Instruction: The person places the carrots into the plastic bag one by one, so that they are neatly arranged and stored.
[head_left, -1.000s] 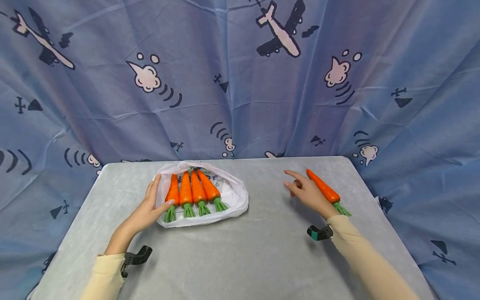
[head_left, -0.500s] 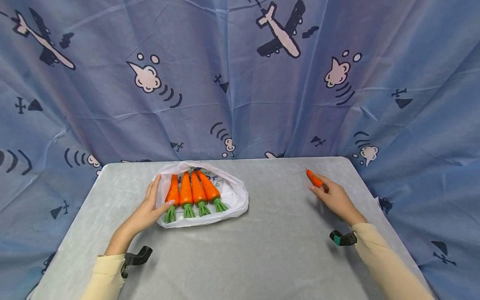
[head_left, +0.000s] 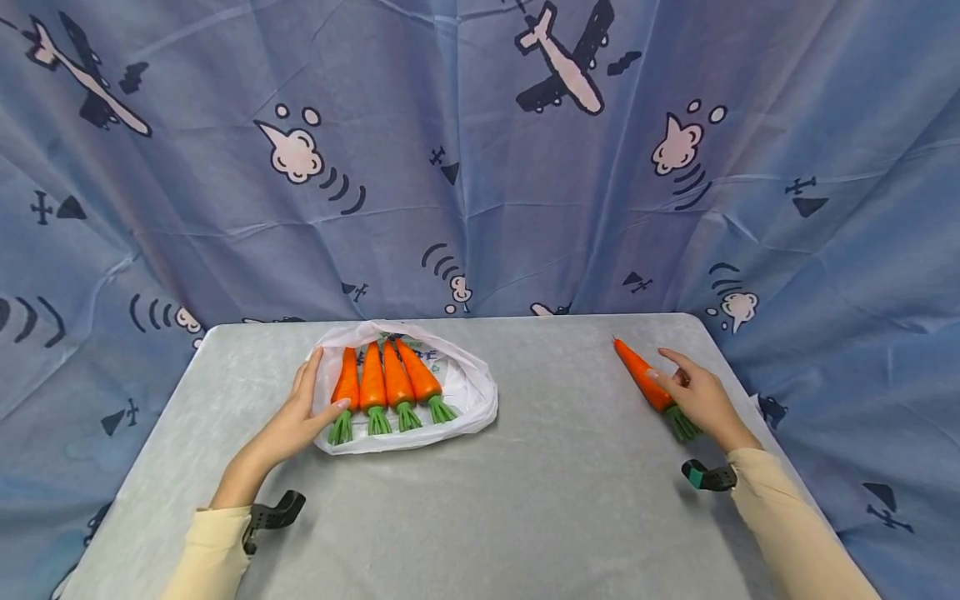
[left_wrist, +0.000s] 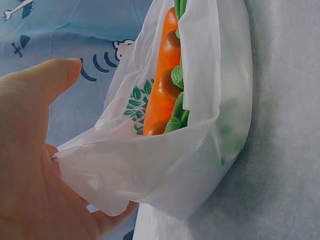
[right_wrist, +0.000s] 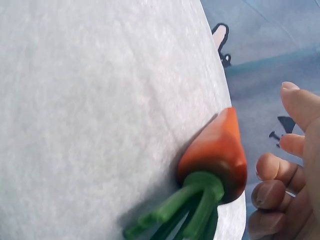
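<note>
My left hand (head_left: 294,425) rests at the left side of a white plastic bag (head_left: 471,400), fingers extended along its outside. The bag's rim lies between the spread thumb and fingers; in the left wrist view the thumb (left_wrist: 62,77) stands apart from the plastic (left_wrist: 150,170). Several orange carrots (head_left: 372,379) with green tops lie side by side in the bag's mouth. On the right, my right hand (head_left: 703,400) hovers beside a single carrot (head_left: 637,371), its fingers loosely bent. The right wrist view shows a gap between these fingers (right_wrist: 270,195) and the carrot (right_wrist: 212,155).
The grey-white tabletop (head_left: 480,517) extends between the bag and the single carrot. A blue curtain (head_left: 480,167) printed with aeroplanes hangs behind the far edge. Black straps sit on both wrists, the left strap (head_left: 277,510) near the table's front left.
My right hand moves right, passing over the single carrot to its right side and uncovering most of it. The carrot lies in nearly the same place. My left hand and the bag stay still.
</note>
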